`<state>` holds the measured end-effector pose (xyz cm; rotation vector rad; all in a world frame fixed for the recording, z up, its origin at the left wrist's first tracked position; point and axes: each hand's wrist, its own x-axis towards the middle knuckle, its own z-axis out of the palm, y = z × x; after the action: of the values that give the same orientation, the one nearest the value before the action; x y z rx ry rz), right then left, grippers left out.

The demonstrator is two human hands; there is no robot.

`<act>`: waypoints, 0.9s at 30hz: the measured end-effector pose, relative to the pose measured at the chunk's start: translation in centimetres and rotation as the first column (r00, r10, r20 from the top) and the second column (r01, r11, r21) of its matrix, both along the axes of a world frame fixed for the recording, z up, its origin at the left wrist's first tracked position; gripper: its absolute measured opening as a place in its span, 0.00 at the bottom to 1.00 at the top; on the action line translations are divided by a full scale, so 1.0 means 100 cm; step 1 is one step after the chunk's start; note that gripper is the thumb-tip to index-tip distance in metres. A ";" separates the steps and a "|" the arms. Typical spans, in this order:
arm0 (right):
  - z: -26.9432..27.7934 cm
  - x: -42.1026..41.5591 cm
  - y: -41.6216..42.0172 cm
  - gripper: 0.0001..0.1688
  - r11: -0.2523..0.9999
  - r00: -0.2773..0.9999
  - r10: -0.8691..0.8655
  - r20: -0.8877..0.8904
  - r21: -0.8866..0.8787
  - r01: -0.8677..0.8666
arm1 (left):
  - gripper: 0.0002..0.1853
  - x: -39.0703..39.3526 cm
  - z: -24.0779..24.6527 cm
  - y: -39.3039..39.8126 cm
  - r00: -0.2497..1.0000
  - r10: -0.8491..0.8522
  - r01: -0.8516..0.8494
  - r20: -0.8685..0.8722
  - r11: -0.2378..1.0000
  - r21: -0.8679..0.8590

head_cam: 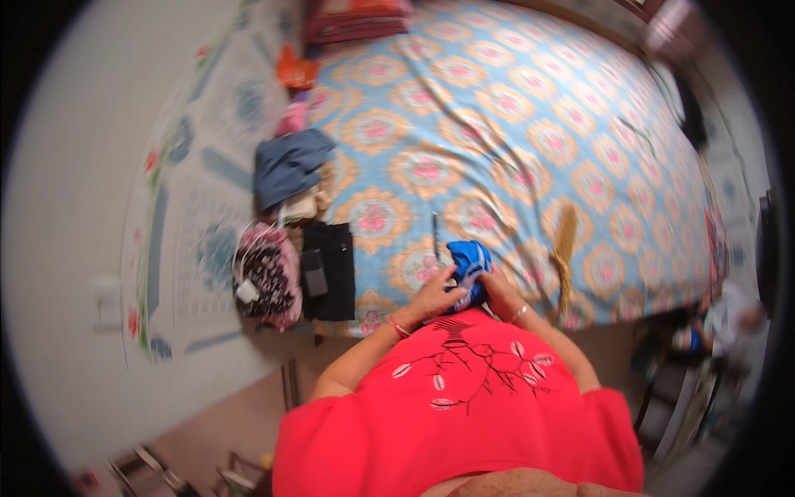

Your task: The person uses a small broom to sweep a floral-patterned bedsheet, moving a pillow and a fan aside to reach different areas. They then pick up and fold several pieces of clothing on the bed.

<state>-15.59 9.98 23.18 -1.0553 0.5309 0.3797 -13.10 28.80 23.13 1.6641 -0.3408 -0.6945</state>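
Observation:
A bunched blue cloth with some white on it (470, 256) lies at the near edge of a bed, close against my red shirt. My left hand (440, 293) and my right hand (497, 287) close in on it from either side, both gripping its lower part. Just beyond my left hand, a thin dark stick-like object (436, 235) rests on the patterned bedsheet (428, 166). Off to the right lies a tan brush-like bundle (565, 239), touching neither hand. The cloth's underside and some fingertips are hidden.
Folded black cloth (340, 267) with a dark phone-like object (315, 272) on it lies left, beside a pink-and-black floral bundle (267, 270) with a white cable and plug. Behind are blue-grey cloth (290, 166) and folded red textiles (357, 22). Another person (730, 320) is at far right.

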 end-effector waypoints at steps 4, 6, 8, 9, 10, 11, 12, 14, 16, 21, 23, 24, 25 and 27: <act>0.003 -0.011 -0.021 0.17 0.995 0.996 -0.081 -0.020 0.062 0.083 | 0.21 -0.006 -0.019 0.015 0.976 0.069 -0.074 -0.206 0.997 -0.019; -0.009 -0.013 -0.041 0.19 0.975 0.980 -0.199 -0.008 0.102 0.199 | 0.19 -0.011 -0.026 0.027 0.924 0.109 -0.126 -0.367 0.992 -0.022; 0.011 -0.007 -0.060 0.20 0.936 0.950 -0.312 0.018 0.178 0.304 | 0.17 -0.018 -0.042 0.045 0.931 0.117 -0.118 -0.345 0.993 0.017; 0.020 -0.008 -0.080 0.21 0.912 0.923 -0.383 0.027 0.169 0.373 | 0.16 -0.024 -0.047 0.052 0.935 0.115 -0.111 -0.337 0.993 0.031; 0.018 -0.008 -0.104 0.21 0.882 0.899 -0.434 0.055 0.228 0.412 | 0.16 -0.026 -0.048 0.056 0.936 0.103 -0.079 -0.335 0.993 0.085; 0.015 -0.006 -0.131 0.21 0.849 0.873 -0.480 0.082 0.292 0.440 | 0.16 -0.027 -0.053 0.062 0.933 0.104 -0.077 -0.346 0.993 0.092; 0.011 -0.005 -0.162 0.21 0.808 0.823 -0.567 0.021 0.211 0.551 | 0.16 -0.031 -0.064 0.070 0.929 0.103 -0.073 -0.356 0.992 0.099; -0.002 -0.009 -0.245 0.20 0.764 0.776 -0.625 0.088 0.271 0.585 | 0.16 -0.038 -0.085 0.082 0.923 0.116 -0.088 -0.366 0.992 0.092; 0.009 -0.008 -0.299 0.18 0.692 0.675 -0.722 0.149 0.147 0.707 | 0.15 -0.041 -0.081 0.088 0.935 0.120 -0.077 -0.335 0.987 0.138; -0.025 -0.037 -0.389 0.38 0.358 0.352 -0.933 -0.077 -0.082 0.930 | 0.14 -0.050 -0.068 0.099 0.976 0.120 -0.057 -0.180 0.945 0.322; -0.077 -0.120 -0.482 0.42 0.471 0.750 -0.610 0.254 -0.645 0.602 | 0.13 -0.051 -0.092 0.070 0.982 0.028 0.019 -0.187 0.970 0.244; -0.119 -0.126 -0.462 0.45 0.195 0.834 -0.457 0.310 -0.880 0.433 | 0.12 -0.055 -0.104 0.076 0.992 0.045 -0.007 -0.119 0.953 0.303; -0.160 -0.114 -0.395 0.48 0.096 0.922 -0.387 0.028 -0.993 0.071 | 0.12 -0.061 -0.092 0.092 0.993 0.074 -0.028 -0.089 0.899 0.438; -0.186 -0.126 -0.334 0.52 0.229 0.954 -0.190 -0.231 -0.955 -0.186 | 0.11 -0.070 -0.061 0.091 0.996 0.078 -0.031 -0.054 0.803 0.595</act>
<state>-28.15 -23.46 4.63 -2.2994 1.1400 0.1507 -20.12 37.92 17.06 2.2264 -0.0065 -0.8768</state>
